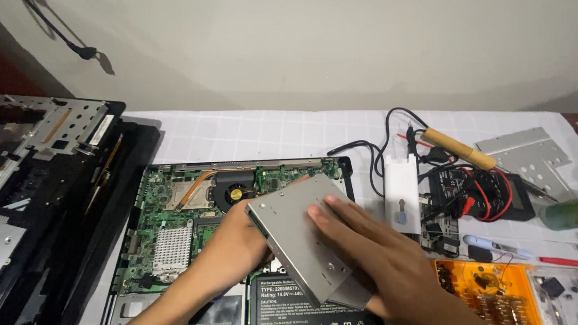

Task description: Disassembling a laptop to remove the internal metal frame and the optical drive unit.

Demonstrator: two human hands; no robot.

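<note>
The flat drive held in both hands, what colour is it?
Silver-grey metal optical drive, best seen in the head view.
</note>
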